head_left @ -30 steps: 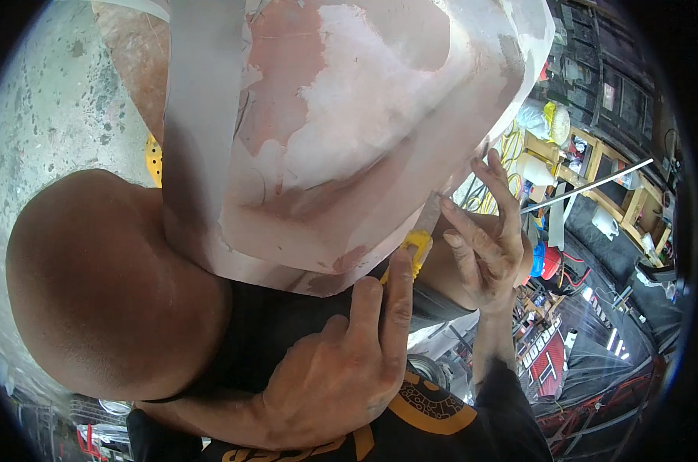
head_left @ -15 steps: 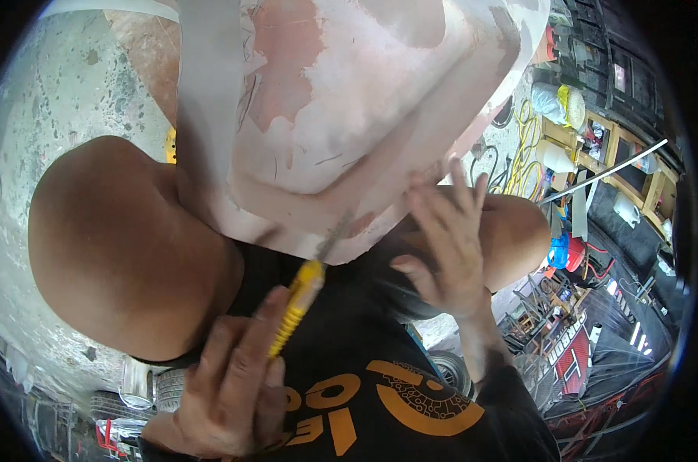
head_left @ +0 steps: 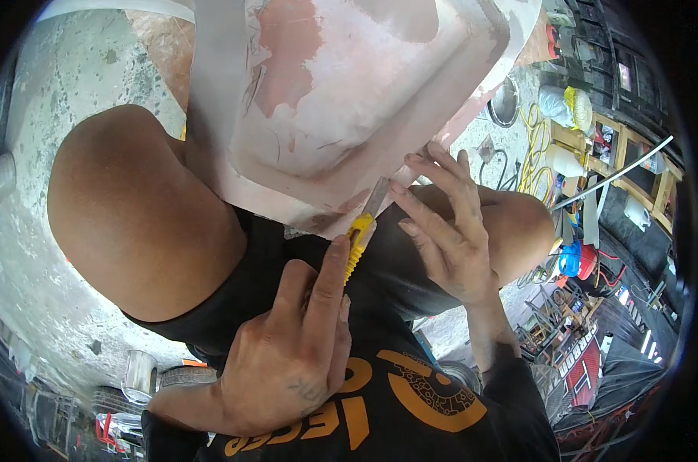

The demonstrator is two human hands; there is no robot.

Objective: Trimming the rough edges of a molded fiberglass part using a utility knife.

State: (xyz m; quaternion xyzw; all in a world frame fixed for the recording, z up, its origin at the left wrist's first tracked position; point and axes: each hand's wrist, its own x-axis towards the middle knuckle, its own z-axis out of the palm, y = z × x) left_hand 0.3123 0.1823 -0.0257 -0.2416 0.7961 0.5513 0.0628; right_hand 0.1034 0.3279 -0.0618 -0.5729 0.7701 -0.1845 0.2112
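Observation:
My left hand (head_left: 291, 346) is closed round a yellow utility knife (head_left: 358, 235), index finger laid along its handle. Its long blade (head_left: 377, 197) points up and right against the near right edge of a large moulded panel (head_left: 287, 173). The panel is whitish with pink and grey patches and a raised middle, and lies between my knees. Beside the blade, my right hand (head_left: 449, 239) has its fingers spread. Its fingertips are at the panel's right edge, and one is close to the blade tip; whether it touches the blade I cannot tell.
My bare knees (head_left: 145, 223) flank the panel. On the right are a yellow cord (head_left: 535, 154), a wooden rack (head_left: 664, 185) with a long pale strip (head_left: 614, 173) leaning by it, and a red and blue container (head_left: 584, 262). A metal can (head_left: 140, 373) and tyres stand at lower left.
The knife has moved up and right, from the panel's near edge to its right edge. My left hand followed it, and my right-hand fingers have come nearer the blade.

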